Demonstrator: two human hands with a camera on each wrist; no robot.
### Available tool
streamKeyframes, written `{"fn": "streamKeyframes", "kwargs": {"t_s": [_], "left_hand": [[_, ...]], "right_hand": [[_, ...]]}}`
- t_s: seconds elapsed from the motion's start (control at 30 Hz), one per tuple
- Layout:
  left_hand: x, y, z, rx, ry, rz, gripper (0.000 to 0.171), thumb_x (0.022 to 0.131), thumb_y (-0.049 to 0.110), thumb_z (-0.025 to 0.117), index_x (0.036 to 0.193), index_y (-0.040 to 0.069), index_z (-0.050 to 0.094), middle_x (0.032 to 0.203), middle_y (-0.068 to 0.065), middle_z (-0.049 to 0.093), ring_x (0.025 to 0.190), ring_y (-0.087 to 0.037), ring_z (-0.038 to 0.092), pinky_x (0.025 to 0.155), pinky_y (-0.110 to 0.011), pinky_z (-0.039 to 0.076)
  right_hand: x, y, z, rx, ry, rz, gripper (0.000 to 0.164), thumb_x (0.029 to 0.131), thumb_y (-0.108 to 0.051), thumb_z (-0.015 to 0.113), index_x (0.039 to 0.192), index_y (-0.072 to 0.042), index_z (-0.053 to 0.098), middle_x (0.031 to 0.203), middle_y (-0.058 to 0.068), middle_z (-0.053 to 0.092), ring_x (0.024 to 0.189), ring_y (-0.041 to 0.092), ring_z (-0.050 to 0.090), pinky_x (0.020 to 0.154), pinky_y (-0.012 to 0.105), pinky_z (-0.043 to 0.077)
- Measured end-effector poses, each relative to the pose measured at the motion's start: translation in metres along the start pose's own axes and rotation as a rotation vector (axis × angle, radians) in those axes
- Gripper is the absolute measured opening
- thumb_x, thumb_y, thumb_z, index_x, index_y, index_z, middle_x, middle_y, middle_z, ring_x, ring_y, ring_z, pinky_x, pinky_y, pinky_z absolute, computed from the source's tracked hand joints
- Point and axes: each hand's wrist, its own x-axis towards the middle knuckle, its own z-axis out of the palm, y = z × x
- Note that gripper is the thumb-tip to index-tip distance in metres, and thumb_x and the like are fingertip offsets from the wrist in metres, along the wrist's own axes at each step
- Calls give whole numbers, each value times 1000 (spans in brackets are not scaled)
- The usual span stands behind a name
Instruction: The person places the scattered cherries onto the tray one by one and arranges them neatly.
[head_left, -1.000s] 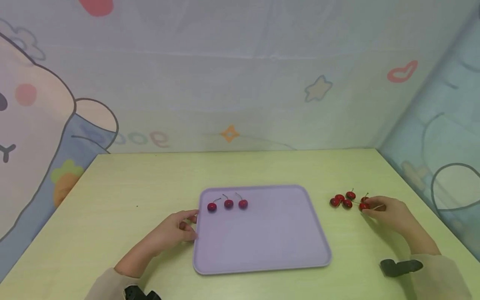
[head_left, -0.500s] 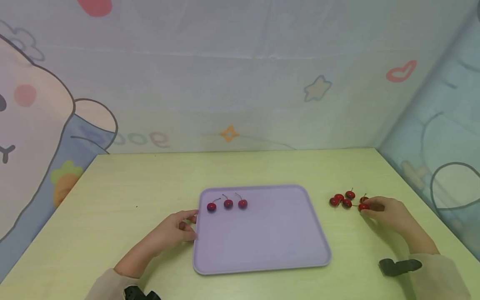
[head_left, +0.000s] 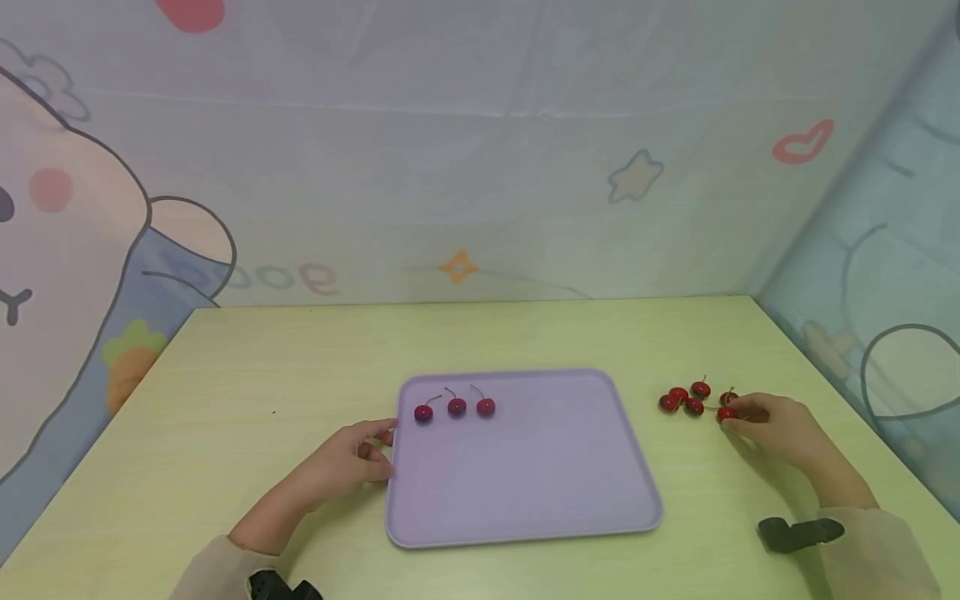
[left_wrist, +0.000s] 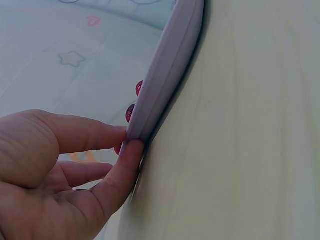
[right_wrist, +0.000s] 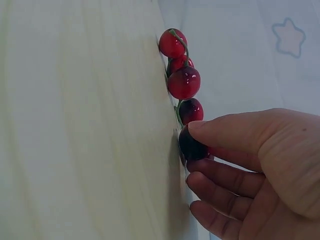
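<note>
A lilac tray (head_left: 525, 475) lies on the table, with three stemmed red cherries (head_left: 457, 407) in a row near its far left corner. My left hand (head_left: 348, 458) holds the tray's left edge, thumb and a finger against the rim (left_wrist: 150, 100). To the right of the tray, my right hand (head_left: 776, 425) pinches a dark red cherry (right_wrist: 192, 145) between thumb and fingers, low at the table. Just beyond it sits another cherry (head_left: 728, 398), partly covered by the fingers. Several more cherries (head_left: 693, 407) cluster to the left of that hand, some stems crossing.
The pale yellow-green table (head_left: 315, 358) reaches back to a printed cloth (head_left: 525, 208) with cartoon figures. A second cloth (head_left: 900, 250) bounds the right side. Black straps with devices (head_left: 798, 533) are on both wrists, over beige sleeves (head_left: 881, 554).
The right hand's fingertips have shifted very slightly left on the nearest cherry. The left hand, the tray and the three cherries on it stay in place.
</note>
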Motion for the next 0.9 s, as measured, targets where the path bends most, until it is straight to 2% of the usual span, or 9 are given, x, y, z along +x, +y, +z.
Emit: {"fn": "streamKeyframes", "kwargs": {"t_s": [0.2, 0.43, 0.53, 0.73, 0.9], "left_hand": [[-1, 1, -2, -7, 13, -10, 66, 82, -1, 68, 141, -7, 41, 120, -17, 54, 88, -19, 55, 68, -27, 46], [0, -2, -2, -13, 3, 2, 65, 82, -1, 67, 141, -8, 40, 119, -16, 54, 88, -19, 55, 68, -26, 46], [1, -2, -2, -23, -3, 1, 66, 82, -2, 68, 142, -8, 39, 119, -16, 53, 88, -18, 55, 66, -25, 46], [1, -1, -2, -15, -11, 19, 66, 82, -2, 67, 141, -9, 39, 119, -17, 53, 87, -18, 55, 66, -25, 46], [1, -1, -2, -17, -12, 17, 66, 82, -2, 67, 141, -9, 39, 119, -17, 53, 87, -18, 55, 67, -24, 46]], "right_hand": [[0, -5, -1, -15, 0, -11, 47, 90, -34, 67, 114, 6, 62, 102, 20, 68, 99, 41, 61, 81, 53, 47], [-4, -13, -7, -20, 14, -34, 43, 92, -33, 64, 115, 3, 63, 104, 22, 68, 101, 43, 60, 78, 52, 47], [-3, -18, -10, -27, 35, -60, 41, 92, -32, 65, 114, 3, 64, 101, 19, 68, 97, 40, 61, 75, 46, 48], [2, -41, -19, -26, 70, -116, 40, 91, -30, 66, 114, 3, 64, 98, 16, 69, 93, 35, 63, 68, 36, 48], [6, -66, -26, 22, 61, -151, 36, 92, -28, 66, 114, 0, 65, 100, 14, 68, 89, 29, 64, 64, 30, 50]]}}
